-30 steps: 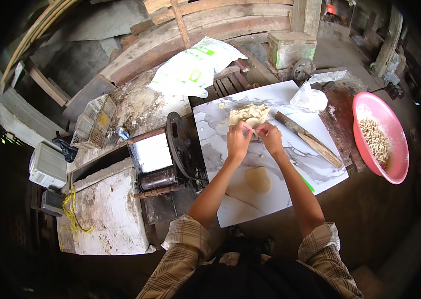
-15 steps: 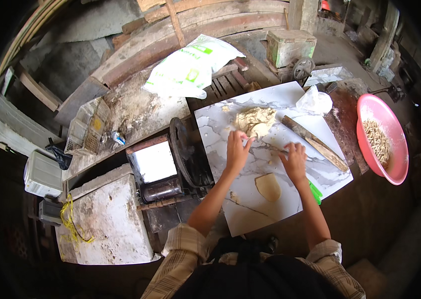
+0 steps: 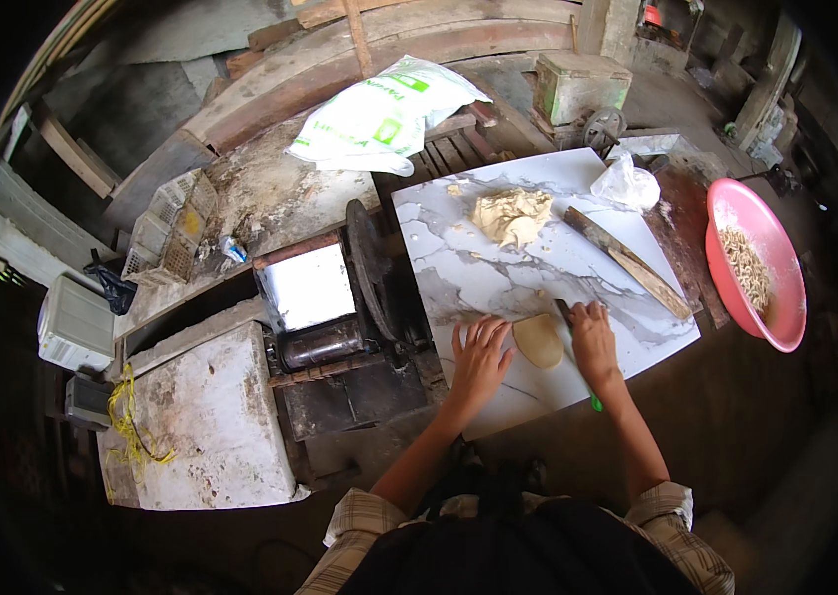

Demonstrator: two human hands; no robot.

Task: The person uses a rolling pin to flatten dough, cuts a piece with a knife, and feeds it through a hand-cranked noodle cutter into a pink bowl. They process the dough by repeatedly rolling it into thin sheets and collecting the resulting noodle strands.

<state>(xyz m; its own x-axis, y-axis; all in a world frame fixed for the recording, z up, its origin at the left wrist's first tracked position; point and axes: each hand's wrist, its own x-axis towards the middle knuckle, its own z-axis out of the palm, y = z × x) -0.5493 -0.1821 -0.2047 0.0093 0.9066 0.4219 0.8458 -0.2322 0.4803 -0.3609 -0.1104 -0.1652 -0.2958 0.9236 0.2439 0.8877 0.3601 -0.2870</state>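
A flattened oval piece of dough (image 3: 539, 343) lies near the front of the marble-patterned board (image 3: 627, 352). Beside its left edge rests my left hand (image 3: 481, 353), open with the fingers spread. My right hand (image 3: 594, 345) is closed on a knife (image 3: 563, 310) just right of the dough. The dark blade end shows past the fingers, and a bit of green shows below the wrist; the hand covers the middle. Farther back sits a rough lump of dough (image 3: 513, 215). To the right of that lump, a long wooden stick (image 3: 627, 263) lies diagonally.
Left of the board stands a roller machine (image 3: 320, 342) with a large wheel (image 3: 367, 268). A pink basin (image 3: 790, 248) holding small dough strips is at the right. A white plastic bag (image 3: 629, 184) lies at the board's far corner, and a big white sack (image 3: 379, 119) lies behind.
Both hands have come nearer to me. The right hand has taken hold of the knife with the green part. The left has moved from the dough lump to beside the flat dough.
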